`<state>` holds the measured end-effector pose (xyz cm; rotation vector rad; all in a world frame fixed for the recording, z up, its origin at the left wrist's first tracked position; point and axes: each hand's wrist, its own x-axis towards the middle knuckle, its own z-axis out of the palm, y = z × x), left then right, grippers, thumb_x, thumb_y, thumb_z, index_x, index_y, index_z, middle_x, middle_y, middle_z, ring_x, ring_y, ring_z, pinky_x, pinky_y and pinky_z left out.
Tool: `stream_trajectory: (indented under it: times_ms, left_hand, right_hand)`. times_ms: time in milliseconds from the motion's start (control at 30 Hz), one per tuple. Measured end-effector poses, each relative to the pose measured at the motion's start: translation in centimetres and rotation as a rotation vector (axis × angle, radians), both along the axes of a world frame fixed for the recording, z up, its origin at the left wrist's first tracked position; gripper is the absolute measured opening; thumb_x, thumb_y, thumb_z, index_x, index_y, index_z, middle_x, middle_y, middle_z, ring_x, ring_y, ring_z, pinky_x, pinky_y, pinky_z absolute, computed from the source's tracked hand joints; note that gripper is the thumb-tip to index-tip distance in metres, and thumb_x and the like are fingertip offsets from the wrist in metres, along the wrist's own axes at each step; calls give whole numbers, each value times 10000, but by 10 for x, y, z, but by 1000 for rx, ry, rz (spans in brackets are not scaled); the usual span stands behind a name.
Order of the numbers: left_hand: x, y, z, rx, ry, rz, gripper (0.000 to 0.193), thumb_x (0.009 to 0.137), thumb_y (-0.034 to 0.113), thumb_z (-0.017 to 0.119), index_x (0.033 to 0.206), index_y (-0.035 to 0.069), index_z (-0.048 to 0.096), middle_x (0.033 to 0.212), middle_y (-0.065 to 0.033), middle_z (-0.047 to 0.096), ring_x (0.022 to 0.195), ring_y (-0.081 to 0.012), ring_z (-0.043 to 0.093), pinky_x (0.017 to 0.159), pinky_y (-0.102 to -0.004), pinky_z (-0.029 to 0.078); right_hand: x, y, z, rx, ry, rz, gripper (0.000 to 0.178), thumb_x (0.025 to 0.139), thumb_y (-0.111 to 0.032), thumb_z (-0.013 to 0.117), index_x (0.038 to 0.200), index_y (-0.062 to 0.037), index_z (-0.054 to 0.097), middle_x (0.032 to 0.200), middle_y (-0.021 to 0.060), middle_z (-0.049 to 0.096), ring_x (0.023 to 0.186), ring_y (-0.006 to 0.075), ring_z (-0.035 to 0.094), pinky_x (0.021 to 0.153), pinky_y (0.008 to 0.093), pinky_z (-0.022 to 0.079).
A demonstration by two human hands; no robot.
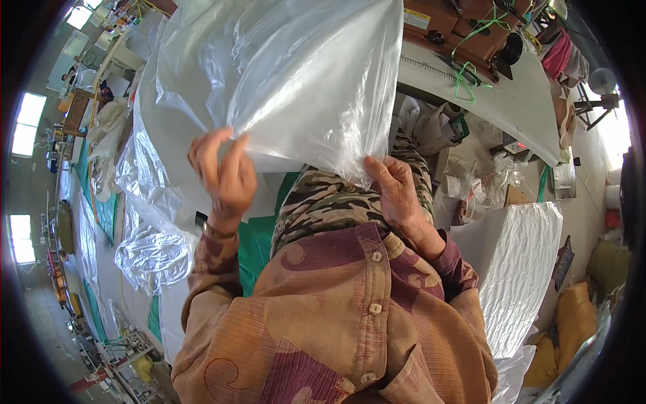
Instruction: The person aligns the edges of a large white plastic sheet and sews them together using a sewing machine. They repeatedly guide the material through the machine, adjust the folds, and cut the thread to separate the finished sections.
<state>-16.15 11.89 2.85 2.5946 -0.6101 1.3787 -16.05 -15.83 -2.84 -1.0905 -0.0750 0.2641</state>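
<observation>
Film (316, 87) in right fingers (383, 176)

Your left hand (225, 172) pinches the clear film (309, 87) at its near edge; your right hand (398, 195) grips its near right corner. Film spans between them, over your lap. Brown machine (464, 37) far right, green string (465, 82) on it. Crumpled plastic (156, 257) left. White ribbed sheet (518, 276) near right.
</observation>
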Motion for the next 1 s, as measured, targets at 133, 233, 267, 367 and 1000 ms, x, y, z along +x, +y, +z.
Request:
stream_trajectory:
  times_ms: [133, 233, 267, 367, 1000]
  left_hand:
    - [-33, -22, -30, -111, 453, -536, 324, 841, 174, 732, 1117, 18, 667, 1012, -115, 653, 987, -351, 635, 910, -443, 478]
    - [-3, -61, -38, -55, 1353, -618, 596, 861, 401, 752, 1289, 26, 575, 1167, -130, 644, 1119, -333, 600, 979, -427, 447]
    - [-1, -68, -51, -359, 1454, -765, 683, 867, 433, 742, 1357, 20, 504, 1270, -151, 584, 1214, -330, 541, 1037, -431, 412]
    - [5, -92, -81, -1130, 1594, -1240, 930, 926, 534, 649, 1557, 5, 216, 1561, -182, 340, 1494, -289, 263, 1221, -455, 237]
    - [1, -132, -57, -2024, 1303, -700, 306, 977, 82, 648, 1253, -25, 570, 1180, -103, 631, 1112, -202, 605, 980, -320, 488]
  right_hand:
    - [0, 0, -2, -127, -27, 24, 284, 1020, -228, 605, 1001, 35, 709, 854, 73, 725, 775, 113, 657, 733, 242, 519]
    - [-7, 4, 5, -251, -47, -4, 286, 1026, -208, 594, 982, 53, 701, 840, 64, 707, 744, 96, 623, 692, 249, 504]
    - [-7, 3, 8, -284, -47, -11, 285, 1024, -197, 598, 970, 64, 697, 821, 52, 690, 732, 86, 596, 666, 249, 490]
    - [-9, 5, 17, -460, -125, -116, 274, 1005, -169, 622, 911, 79, 690, 714, 34, 643, 657, 73, 545, 565, 281, 461]
    - [-9, -6, 48, -1381, -926, -99, 174, 837, -148, 688, 784, -59, 548, 669, 72, 592, 629, 270, 615, 675, 386, 444]
